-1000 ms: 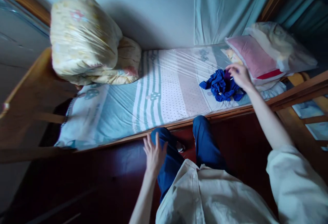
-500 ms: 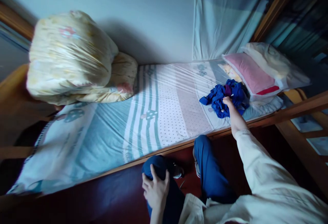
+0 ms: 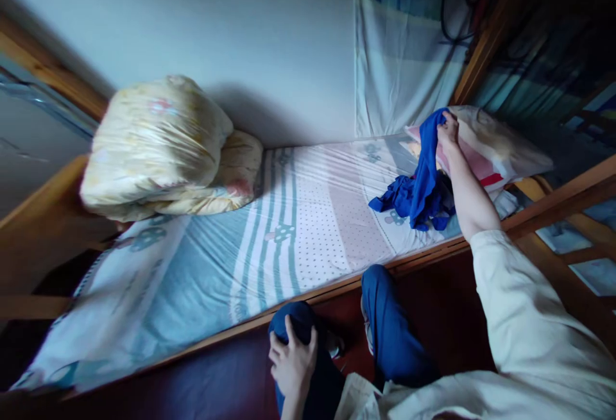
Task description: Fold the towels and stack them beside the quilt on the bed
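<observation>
My right hand (image 3: 448,130) is closed on a bright blue garment (image 3: 426,167) and holds one end up above the bed. The garment's lower part lies crumpled on the patterned bed sheet (image 3: 327,215); its exact kind does not show. Behind my right hand lie a pink and white pillow (image 3: 474,160) and a pale pillow (image 3: 510,141), partly covered by my arm and the garment. My left hand (image 3: 292,362) rests with spread fingers on my left knee, holding nothing.
A thick folded yellow quilt (image 3: 158,144) is piled at the bed's left end. A wooden rail (image 3: 404,256) runs along the near edge. Behind the bed, a pale curtain (image 3: 399,80) hangs beside the wall. Wooden posts (image 3: 474,54) stand at the corners.
My right hand has risen from the blue heap, pulling up one end of the garment. My left hand stays on the knee. The camera view has tilted slightly upward.
</observation>
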